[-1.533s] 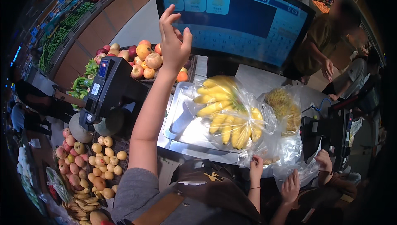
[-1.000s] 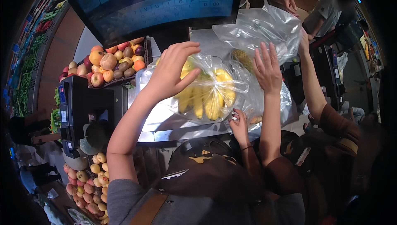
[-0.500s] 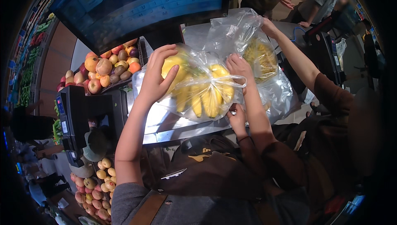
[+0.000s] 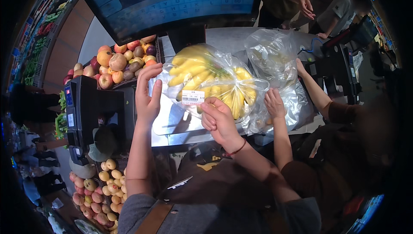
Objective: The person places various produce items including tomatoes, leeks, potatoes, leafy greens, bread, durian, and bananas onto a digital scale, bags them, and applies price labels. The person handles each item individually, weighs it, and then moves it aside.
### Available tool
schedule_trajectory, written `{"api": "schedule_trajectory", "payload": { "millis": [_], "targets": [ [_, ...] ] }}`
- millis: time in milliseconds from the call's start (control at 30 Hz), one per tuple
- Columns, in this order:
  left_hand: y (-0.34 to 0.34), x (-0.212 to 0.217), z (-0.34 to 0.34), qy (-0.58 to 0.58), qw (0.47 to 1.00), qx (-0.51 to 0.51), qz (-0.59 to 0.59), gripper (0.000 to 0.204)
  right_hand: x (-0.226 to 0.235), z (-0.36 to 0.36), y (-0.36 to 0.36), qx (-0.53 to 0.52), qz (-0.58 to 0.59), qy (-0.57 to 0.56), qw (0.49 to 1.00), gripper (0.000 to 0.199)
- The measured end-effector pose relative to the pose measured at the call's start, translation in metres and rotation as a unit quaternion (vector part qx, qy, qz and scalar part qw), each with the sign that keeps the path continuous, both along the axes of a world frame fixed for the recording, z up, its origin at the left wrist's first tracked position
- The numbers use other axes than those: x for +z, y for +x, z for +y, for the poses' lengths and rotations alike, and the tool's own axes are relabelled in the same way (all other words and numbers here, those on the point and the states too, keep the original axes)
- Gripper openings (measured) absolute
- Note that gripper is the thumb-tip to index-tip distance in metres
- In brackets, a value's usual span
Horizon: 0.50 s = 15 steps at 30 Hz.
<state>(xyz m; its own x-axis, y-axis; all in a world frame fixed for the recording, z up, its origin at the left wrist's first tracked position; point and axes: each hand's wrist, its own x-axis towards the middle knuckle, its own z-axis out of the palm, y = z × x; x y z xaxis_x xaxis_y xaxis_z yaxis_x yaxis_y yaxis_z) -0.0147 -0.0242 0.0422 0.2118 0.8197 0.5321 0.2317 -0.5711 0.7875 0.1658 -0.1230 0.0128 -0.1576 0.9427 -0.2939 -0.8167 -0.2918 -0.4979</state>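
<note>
A clear plastic bag of yellow bananas (image 4: pixel 189 68) lies on the metal weighing plate (image 4: pixel 165 122), gathered at its right side. My left hand (image 4: pixel 149 90) is raised at the left of the bag, fingers stretched out and thumb apart, holding nothing. My right hand (image 4: pixel 219 122), with a red band at the wrist, is in front of the bananas with curled fingers. Its thumb and fingertips meet the corner of a white price label (image 4: pixel 193 97), which lies over the bag's front. Whether the label sticks to the bag cannot be told.
A co-worker's hands (image 4: pixel 275 104) work at the right, by another clear plastic bag (image 4: pixel 273 55). A screen (image 4: pixel 172 2) stands behind the bananas. Mixed fruit (image 4: pixel 116 62) is piled at the left, beside a black device (image 4: pixel 79 113).
The co-worker's hand has left the banana bag and moved right. My right hand has come up and left with the label to the bag's front. My left hand has drawn off the bag.
</note>
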Motion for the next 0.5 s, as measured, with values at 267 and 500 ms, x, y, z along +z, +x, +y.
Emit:
{"api": "schedule_trajectory", "payload": {
  "millis": [267, 500],
  "targets": [
    [0.026, -0.04, 0.002, -0.03, 0.983, -0.056, 0.173, 0.033, -0.033, 0.062, -0.043, -0.148, 0.047, -0.094, 0.983, 0.011],
    [0.042, -0.079, -0.001, 0.079, 0.887, -0.029, 0.453, 0.047, 0.009, -0.01, 0.023, 0.024, -0.09, 0.005, 0.996, 0.031]
  ]
}}
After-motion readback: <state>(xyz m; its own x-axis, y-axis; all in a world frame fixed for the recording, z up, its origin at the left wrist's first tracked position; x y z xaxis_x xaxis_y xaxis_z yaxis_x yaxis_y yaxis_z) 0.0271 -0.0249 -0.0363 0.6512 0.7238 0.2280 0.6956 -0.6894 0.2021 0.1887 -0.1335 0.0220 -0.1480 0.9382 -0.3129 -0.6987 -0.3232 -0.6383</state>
